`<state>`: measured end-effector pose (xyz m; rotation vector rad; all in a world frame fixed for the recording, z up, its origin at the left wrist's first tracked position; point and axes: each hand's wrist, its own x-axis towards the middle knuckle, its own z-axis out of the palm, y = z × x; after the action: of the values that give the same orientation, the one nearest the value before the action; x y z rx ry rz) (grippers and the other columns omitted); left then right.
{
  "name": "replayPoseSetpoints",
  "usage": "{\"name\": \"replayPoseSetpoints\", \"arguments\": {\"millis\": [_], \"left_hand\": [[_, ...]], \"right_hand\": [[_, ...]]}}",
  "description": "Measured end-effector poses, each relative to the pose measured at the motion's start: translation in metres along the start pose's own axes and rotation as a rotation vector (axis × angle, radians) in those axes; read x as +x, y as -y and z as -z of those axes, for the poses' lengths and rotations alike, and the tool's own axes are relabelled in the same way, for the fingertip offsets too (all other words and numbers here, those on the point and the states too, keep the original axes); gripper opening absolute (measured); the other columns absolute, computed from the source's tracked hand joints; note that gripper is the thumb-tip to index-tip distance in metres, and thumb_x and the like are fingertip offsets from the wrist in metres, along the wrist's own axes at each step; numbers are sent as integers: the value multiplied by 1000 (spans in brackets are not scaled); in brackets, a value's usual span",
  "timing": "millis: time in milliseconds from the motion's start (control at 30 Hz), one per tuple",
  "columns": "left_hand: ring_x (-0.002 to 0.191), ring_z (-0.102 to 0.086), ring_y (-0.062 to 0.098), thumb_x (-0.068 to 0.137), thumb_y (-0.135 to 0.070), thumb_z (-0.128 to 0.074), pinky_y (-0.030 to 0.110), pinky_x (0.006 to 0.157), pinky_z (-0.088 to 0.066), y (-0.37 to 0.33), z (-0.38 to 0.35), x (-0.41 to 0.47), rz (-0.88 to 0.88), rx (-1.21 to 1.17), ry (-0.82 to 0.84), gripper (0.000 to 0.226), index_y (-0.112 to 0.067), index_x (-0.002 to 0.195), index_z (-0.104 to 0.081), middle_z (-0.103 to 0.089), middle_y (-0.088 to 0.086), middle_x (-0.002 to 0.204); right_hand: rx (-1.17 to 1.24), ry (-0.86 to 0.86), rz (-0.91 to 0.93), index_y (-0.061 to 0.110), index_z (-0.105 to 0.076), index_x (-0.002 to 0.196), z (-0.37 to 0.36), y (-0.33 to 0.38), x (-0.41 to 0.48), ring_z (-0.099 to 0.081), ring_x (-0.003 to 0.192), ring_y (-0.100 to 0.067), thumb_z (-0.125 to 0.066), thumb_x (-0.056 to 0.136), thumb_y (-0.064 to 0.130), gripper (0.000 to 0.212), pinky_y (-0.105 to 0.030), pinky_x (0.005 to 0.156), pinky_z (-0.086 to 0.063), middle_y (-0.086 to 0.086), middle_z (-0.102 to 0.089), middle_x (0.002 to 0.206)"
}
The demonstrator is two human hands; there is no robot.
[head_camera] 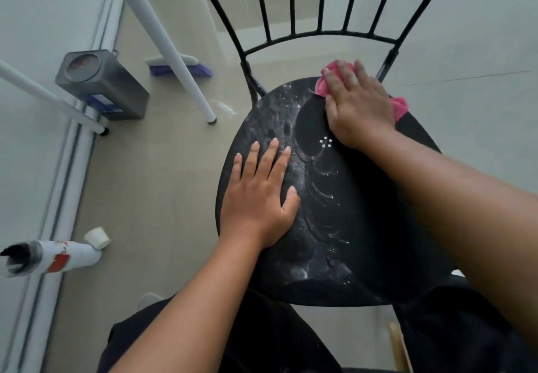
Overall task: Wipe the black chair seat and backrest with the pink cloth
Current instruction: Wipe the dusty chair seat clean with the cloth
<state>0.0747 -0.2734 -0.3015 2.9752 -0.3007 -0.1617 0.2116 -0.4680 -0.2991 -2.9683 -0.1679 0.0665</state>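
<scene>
We press the pink cloth (320, 85), seemingly soft and limp, under our right hand (356, 105), fingers (346, 74) straight, at the back edge of the black chair seat (334, 215); our left hand (259, 195) lies flat on its left side. Palm pressure should hold it best.

Soft, cool light fills the scene, rather dim, with no hard shadows. My left hand (257, 198) catches more of it than my right hand (359, 105), which looks shaded and slightly blurred at the fingertips. The floor (163, 169) has a faint sheen. The wide lens bows the backrest (320, 36) and white poles (163, 38) outward, and the spray can (49, 257) at the edge looks soft.
</scene>
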Motion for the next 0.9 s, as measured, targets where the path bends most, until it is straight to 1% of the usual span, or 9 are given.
{"name": "replayPoseSetpoints", "arguments": {"millis": [100,233,333,467,533,600,700,767,900], "left_hand": [[150,4,19,89,-50,-21,45,121,0,-1,2,-2,3,7,9,71,-26,155,-11,-4,-5,163],[150,3,21,90,-50,-23,46,121,-2,-1,1,-2,-1,13,10,71,-24,155,-12,-6,-3,164],[150,5,20,90,-51,-21,46,121,-1,0,0,-2,-4,8,11,71,-25,155,-9,-3,-4,164],[150,4,19,90,-52,-21,45,121,-1,0,1,-1,-2,-1,2,70,-26,155,-11,-5,-5,163],[150,2,20,90,-52,-22,46,121,-2,-1,2,-2,5,-2,-2,71,-25,155,-14,-7,-4,163],[150,0,21,90,-51,-23,46,121,-3,-3,3,-2,1,-2,7,71,-23,154,-16,-9,-2,163],[150,1,22,90,-50,-23,47,120,-3,-3,3,-2,1,3,7,71,-22,155,-15,-9,-1,163],[150,2,22,90,-50,-22,47,120,-2,-2,1,0,-8,-3,11,71,-23,155,-12,-7,-2,163],[150,0,21,91,-49,-23,46,121,-2,-1,-1,-1,-6,-12,-20,69,-23,155,-14,-9,-3,163]], "right_hand": [[27,45,169,33,-6,153,-2,32,-19,7,148,-17,-14,101,45,54,-42,121,-3,6,4,162],[-77,107,471,38,-6,153,4,-13,-85,7,148,-12,-15,102,45,52,-37,121,-5,12,2,160],[-96,78,311,41,-8,152,11,-51,-66,0,149,-14,-16,100,44,53,-37,120,-8,9,-4,161],[-7,28,48,37,-7,153,5,-9,-5,3,149,-17,-16,101,45,53,-39,119,-3,7,0,162],[15,41,97,34,-3,153,2,20,-6,8,148,-18,-13,100,46,55,-40,120,-1,5,4,162],[-16,75,273,32,-1,153,-2,31,-46,10,148,-18,-12,101,46,56,-42,121,-3,5,6,162],[-85,106,469,34,-4,153,0,2,-116,6,148,-15,-14,101,44,54,-39,120,-4,8,2,161],[-105,116,396,40,-3,152,7,-32,-110,4,149,-14,-14,99,44,54,-39,120,-6,10,0,161],[-41,17,-13,36,-5,153,0,-17,-48,6,149,-17,-18,99,41,56,-39,120,-4,6,2,162]]}}
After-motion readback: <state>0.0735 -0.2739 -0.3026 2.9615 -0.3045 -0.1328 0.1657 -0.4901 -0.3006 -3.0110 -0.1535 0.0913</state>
